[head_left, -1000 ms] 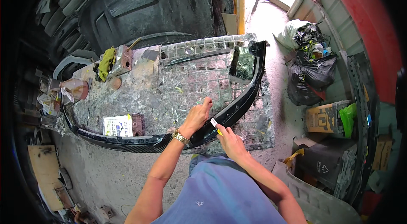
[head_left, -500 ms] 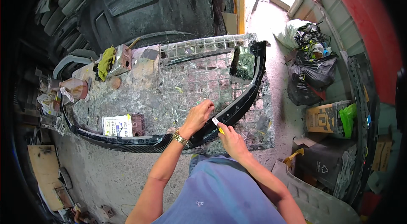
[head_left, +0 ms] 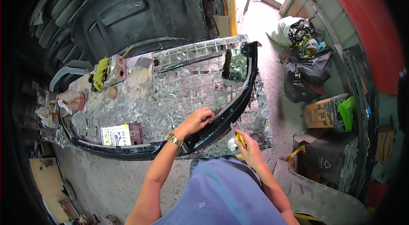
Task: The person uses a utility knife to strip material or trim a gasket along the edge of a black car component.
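Head fisheye, down over hands (head_left: 195, 122), rim unclear.

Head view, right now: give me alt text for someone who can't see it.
A person's right hand grips a yellow-handled tool beside a long, curved black part, while the left hand, fingers curled, is by that part's inner edge. The part runs along the near and right sides of a stained worktable.
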Action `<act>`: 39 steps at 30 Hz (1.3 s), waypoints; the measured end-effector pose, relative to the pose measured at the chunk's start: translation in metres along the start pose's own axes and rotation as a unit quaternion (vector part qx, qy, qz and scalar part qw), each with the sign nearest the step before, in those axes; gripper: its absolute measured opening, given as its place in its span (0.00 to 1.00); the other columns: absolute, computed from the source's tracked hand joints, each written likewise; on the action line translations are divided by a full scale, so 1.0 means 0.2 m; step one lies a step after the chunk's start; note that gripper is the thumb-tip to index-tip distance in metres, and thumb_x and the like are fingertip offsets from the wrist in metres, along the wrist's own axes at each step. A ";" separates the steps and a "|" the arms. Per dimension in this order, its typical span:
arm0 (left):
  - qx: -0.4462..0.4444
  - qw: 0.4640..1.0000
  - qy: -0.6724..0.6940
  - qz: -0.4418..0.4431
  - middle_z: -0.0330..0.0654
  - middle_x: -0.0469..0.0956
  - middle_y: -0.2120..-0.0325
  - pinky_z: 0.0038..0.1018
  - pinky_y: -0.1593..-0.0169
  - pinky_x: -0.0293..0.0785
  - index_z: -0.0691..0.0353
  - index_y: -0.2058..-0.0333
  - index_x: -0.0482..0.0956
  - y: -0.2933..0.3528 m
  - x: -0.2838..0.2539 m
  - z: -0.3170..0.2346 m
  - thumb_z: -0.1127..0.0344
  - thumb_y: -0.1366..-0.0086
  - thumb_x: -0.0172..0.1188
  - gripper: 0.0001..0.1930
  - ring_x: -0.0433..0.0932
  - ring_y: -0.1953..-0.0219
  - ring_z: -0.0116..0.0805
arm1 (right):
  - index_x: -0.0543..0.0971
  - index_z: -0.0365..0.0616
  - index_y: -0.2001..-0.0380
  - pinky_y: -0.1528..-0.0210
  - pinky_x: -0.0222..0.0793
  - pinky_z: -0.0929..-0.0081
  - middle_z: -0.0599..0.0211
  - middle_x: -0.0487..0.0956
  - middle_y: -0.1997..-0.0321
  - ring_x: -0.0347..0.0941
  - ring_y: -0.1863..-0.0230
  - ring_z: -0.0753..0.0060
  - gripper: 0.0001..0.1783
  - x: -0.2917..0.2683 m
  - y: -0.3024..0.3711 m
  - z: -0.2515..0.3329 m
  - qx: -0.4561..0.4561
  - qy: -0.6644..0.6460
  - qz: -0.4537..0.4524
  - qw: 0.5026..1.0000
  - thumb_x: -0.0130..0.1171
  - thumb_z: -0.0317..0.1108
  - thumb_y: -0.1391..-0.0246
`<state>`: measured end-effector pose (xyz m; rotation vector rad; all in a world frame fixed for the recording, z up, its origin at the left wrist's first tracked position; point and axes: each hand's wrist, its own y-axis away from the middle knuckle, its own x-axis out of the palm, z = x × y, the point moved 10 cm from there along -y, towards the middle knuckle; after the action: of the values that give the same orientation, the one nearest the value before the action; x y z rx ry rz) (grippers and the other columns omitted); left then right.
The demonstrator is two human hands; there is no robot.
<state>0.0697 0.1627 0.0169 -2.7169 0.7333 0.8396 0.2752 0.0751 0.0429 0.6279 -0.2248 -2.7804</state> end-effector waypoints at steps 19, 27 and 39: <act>0.029 0.993 -0.083 0.078 0.48 0.77 0.62 0.39 0.54 0.77 0.64 0.56 0.79 0.05 0.05 -0.04 0.71 0.32 0.60 0.08 0.79 0.58 0.51 | 0.73 0.42 0.38 0.46 0.73 0.68 0.51 0.82 0.49 0.81 0.50 0.58 0.23 -0.09 0.02 -0.10 0.036 -0.034 -0.035 0.998 0.61 0.30 0.35; -0.058 0.998 -0.013 0.022 0.48 0.78 0.64 0.40 0.56 0.77 0.63 0.60 0.78 0.01 0.00 0.01 0.72 0.34 0.61 0.05 0.80 0.60 0.53 | 0.73 0.43 0.37 0.44 0.73 0.63 0.47 0.81 0.47 0.80 0.46 0.49 0.26 -0.21 0.07 -0.18 0.070 0.006 -0.041 0.997 0.61 0.38 0.35; -0.053 0.986 -0.156 -0.003 0.49 0.75 0.61 0.42 0.51 0.75 0.63 0.56 0.77 0.09 0.06 -0.15 0.77 0.38 0.59 0.11 0.77 0.55 0.53 | 0.71 0.47 0.46 0.61 0.79 0.49 0.52 0.82 0.60 0.82 0.63 0.40 0.22 0.25 -0.04 -0.46 -0.083 0.287 0.156 0.942 0.61 0.44 0.38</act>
<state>0.0835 0.1333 0.0342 -2.5829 0.6280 1.2984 0.2697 0.0599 -0.0610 1.1992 0.0332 -2.1742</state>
